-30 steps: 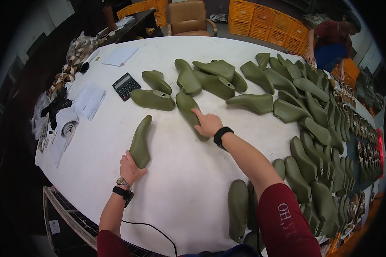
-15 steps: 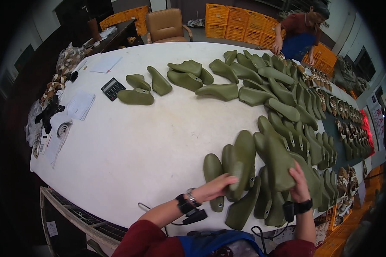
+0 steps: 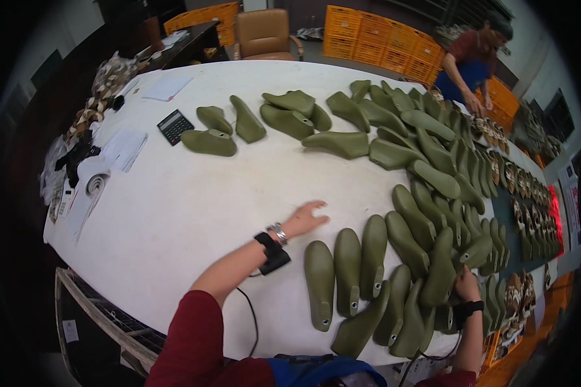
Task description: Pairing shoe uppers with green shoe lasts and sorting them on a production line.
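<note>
Green shoe lasts crowd the right half of the white table (image 3: 239,200). My right hand (image 3: 468,286) is closed at the side of a shoe last (image 3: 440,267) that lies tilted over its neighbours; its fingertips are partly hidden. Another last (image 3: 476,251) touches the tips of that hand. My left hand (image 3: 305,220) hovers over the white tabletop with fingers apart, holding nothing. Just in front of me stand three lasts side by side, the leftmost last (image 3: 319,277), a middle last (image 3: 348,264) and a right one (image 3: 373,251). A slanted last (image 3: 363,321) lies below them.
Loose lasts (image 3: 336,144) spread across the far side. A calculator (image 3: 175,127), papers (image 3: 124,149) and a paper roll (image 3: 95,186) lie at left. Rows of shoes (image 3: 523,184) line the right. A co-worker (image 3: 469,64) bends over the far right corner. A cable (image 3: 255,316) trails by my left arm.
My left hand has let go of a last and moved up and left, fingers opening. My right hand has shifted slightly right and down. The front lasts now stand more evenly side by side.
</note>
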Demonstrator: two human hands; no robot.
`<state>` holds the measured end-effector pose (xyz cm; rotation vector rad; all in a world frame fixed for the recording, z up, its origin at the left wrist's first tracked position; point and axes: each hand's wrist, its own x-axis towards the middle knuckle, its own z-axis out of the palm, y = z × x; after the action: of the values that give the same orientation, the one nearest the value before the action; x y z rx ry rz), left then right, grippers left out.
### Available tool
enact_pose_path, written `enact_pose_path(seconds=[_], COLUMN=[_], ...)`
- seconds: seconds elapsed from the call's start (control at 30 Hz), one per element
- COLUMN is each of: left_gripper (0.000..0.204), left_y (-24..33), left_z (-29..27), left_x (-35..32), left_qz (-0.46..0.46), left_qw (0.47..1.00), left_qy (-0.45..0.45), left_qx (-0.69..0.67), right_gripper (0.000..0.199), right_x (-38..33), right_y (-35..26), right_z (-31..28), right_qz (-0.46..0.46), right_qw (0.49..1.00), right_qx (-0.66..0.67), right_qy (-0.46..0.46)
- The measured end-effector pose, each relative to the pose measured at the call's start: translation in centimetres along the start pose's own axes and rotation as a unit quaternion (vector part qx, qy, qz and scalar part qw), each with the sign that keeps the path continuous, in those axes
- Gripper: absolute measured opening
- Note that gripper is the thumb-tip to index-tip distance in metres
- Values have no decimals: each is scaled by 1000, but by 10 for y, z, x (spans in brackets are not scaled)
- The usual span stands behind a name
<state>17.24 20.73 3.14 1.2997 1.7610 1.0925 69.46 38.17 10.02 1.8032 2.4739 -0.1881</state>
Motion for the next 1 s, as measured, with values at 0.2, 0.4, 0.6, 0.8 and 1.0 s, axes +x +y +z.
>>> enact_pose_path(seconds=[0.2,0.4,0.6,0.8,1.0], left_gripper=[73,90,70,40,61], left_y=[-142,-156,-147,-178,-165], left_z=[-208,-280,-288,-305,-313], left_x=[-2,29,107,116,129], left_qz=[-116,-199,-286,-173,-165], left_qw=[927,895,858,880,883], left_qy=[268,356,397,414,388], left_qx=[234,181,153,158,208], right_gripper=[24,22,39,70,80], right_x=[118,217,233,232,231], right_y=[-171,-436,-619,-725,-740], right_z=[-86,-40,36,111,117], right_qz=[-198,-433,-445,-413,-343], right_qw=[976,896,894,899,931], right_qx=[-62,21,51,-8,75], right_qy=[62,-99,-5,142,96])
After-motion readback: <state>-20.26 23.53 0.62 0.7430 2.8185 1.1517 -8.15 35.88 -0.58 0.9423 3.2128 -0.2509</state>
